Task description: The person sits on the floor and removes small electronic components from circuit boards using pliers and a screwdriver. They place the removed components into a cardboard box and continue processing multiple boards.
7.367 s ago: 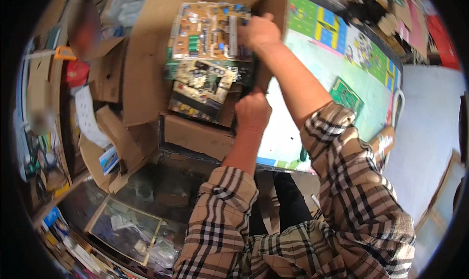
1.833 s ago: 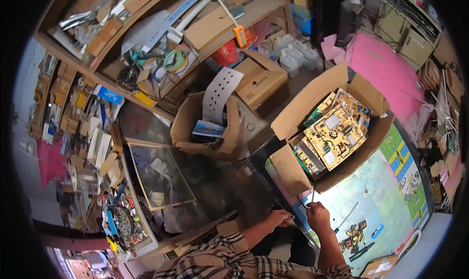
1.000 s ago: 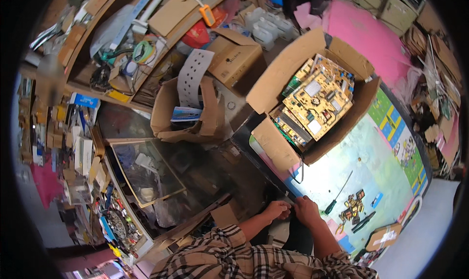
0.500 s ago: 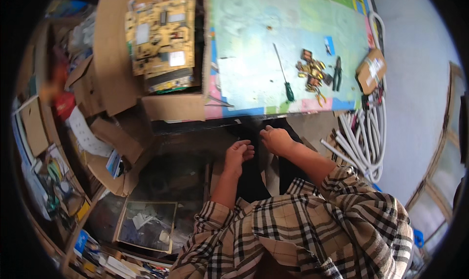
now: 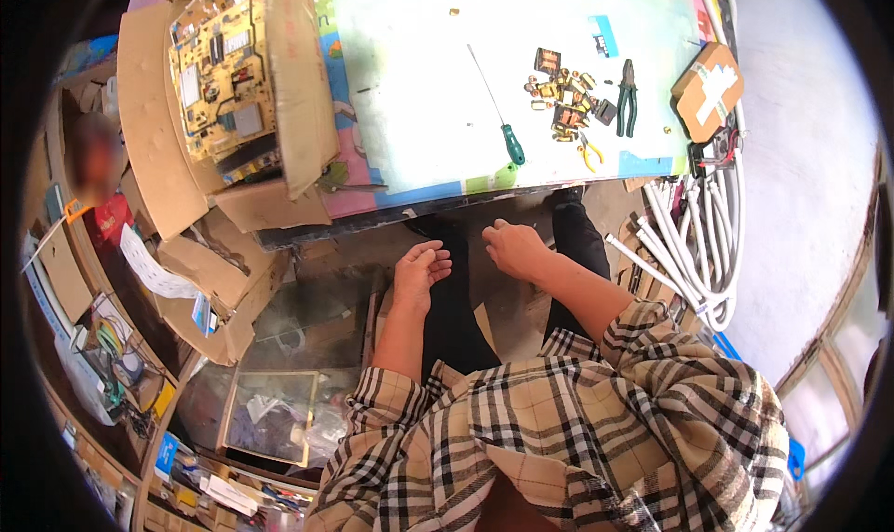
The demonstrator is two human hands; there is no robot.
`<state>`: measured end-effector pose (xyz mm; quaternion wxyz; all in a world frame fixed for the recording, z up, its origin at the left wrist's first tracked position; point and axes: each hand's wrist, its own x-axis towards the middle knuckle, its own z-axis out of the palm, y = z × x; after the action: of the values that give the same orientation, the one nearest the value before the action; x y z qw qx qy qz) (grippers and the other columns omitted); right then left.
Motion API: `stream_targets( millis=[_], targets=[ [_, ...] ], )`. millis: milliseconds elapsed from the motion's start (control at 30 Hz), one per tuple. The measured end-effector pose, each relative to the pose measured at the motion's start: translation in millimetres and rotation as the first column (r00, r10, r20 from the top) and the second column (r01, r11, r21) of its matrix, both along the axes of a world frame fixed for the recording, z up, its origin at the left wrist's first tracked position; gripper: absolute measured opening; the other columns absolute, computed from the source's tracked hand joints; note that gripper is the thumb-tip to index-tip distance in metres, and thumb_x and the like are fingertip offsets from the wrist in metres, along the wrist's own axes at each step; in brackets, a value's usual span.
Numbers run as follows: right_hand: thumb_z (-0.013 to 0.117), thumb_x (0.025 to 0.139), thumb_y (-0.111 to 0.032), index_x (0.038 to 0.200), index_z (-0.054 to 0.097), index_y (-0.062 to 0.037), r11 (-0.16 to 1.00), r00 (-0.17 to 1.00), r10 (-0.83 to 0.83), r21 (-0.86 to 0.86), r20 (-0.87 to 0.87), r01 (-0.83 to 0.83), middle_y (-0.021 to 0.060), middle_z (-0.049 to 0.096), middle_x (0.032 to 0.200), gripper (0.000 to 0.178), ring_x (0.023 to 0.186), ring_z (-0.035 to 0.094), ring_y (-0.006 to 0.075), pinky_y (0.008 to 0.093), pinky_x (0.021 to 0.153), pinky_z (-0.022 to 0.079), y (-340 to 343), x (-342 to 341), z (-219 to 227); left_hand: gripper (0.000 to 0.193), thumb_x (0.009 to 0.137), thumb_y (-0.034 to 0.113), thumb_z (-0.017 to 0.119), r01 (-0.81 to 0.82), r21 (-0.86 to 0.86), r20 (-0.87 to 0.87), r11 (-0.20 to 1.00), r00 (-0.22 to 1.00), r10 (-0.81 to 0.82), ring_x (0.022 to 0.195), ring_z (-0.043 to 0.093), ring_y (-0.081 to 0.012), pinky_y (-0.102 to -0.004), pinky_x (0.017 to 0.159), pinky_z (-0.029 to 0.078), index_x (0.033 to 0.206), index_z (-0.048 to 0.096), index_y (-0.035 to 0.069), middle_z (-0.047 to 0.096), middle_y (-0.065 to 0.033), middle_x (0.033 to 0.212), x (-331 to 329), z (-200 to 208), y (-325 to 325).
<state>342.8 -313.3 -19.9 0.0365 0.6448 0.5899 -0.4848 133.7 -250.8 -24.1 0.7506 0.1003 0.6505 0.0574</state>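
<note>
Head view, left hand (image 5: 419,269): hangs below the near edge of the worktop (image 5: 419,85), over the lap; grip loose, fingers half curled, holding nothing.
Head view, right hand (image 5: 515,249): just right of the left hand, apart from it; grip loosely open and empty, knuckles toward the worktop edge.
Nearest tool: a green-handled screwdriver (image 5: 500,115) lies on the worktop, its handle near the near edge, its shaft pointing far and left.
Worktop edge: dark near rim runs left to right just beyond both hands; open gap between rim and hands.
Open room: bare pale mat left of the screwdriver and on the far side.
Right of worktop: small metal parts (image 5: 563,92) in a heap, green-handled pliers (image 5: 627,96) just beside them, a taped brown box (image 5: 708,90) at the right edge.
Left of worktop: open cardboard box (image 5: 298,85) holding a yellow circuit board (image 5: 219,71).
Right floor: white tubes (image 5: 708,243) coiled beside the worktop.
Left floor: cardboard pieces, cluttered shelves.
</note>
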Motion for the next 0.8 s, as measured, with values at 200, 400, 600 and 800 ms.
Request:
stream_targets(
  millis=[200, 400, 600, 800],
  targets=[
    [0.056, 0.086, -0.021, 0.098, 0.058, -0.0048, 0.996, 0.992, -0.033, -0.089, -0.125, 0.022, 0.0164, 0.059, 0.094, 0.020, 0.087, 0.063, 0.0364, 0.0447, 0.076, 0.052, -39.4, 81.1, -37.9, 0.025, 0.094, 0.012, 0.049, -0.132, 0.027, -0.079, 0.991, 0.988, 0.133, 0.084, 0.063, -0.0207, -0.0354, 0.078, 0.053, 0.114, 0.059, 0.000, 0.065, -0.0114, 0.097, 64.3, -35.6, -51.0],
    [0.057, 0.085, -0.021, 0.093, 0.063, -0.0055, 0.966, 0.971, -0.237, -0.108, -0.015, 0.234, 0.0181, 0.062, 0.092, 0.019, 0.088, 0.061, 0.0356, 0.0453, 0.078, 0.049, -85.6, 199.6, -96.0, 0.024, 0.094, 0.013, 0.051, -0.170, -0.021, -0.068, 0.985, 0.983, 0.168, 0.083, 0.063, -0.0207, -0.0340, 0.075, 0.053, 0.112, 0.059, -0.002, 0.065, -0.0114, 0.096, 174.9, -78.8, -116.1],
    [0.062, 0.082, -0.014, 0.088, 0.060, -0.0041, 0.864, 0.860, -0.502, 0.030, 0.089, 0.502, 0.0181, 0.062, 0.090, 0.011, 0.083, 0.063, 0.0340, 0.0430, 0.071, 0.050, -64.1, 238.7, -123.5, 0.020, 0.095, 0.010, 0.050, -0.162, 0.289, -0.026, 0.943, 0.984, 0.177, 0.077, 0.062, -0.0150, -0.0277, 0.068, 0.052, 0.107, 0.061, -0.001, 0.065, -0.0084, 0.093, 216.3, -137.3, -98.8],
    [0.067, 0.078, -0.002, 0.093, 0.057, -0.0052, 0.677, 0.749, -0.657, 0.371, -0.082, 0.635, 0.0118, 0.055, 0.083, 0.018, 0.070, 0.060, 0.0255, 0.0344, 0.065, 0.050, -33.5, 232.4, -154.0, 0.019, 0.094, 0.011, 0.051, 0.015, 0.621, -0.134, 0.784, 0.987, 0.087, 0.074, 0.060, -0.0141, -0.0276, 0.068, 0.052, 0.103, 0.063, 0.000, 0.065, -0.0086, 0.091, 221.1, -164.3, -51.5]
  ],
)
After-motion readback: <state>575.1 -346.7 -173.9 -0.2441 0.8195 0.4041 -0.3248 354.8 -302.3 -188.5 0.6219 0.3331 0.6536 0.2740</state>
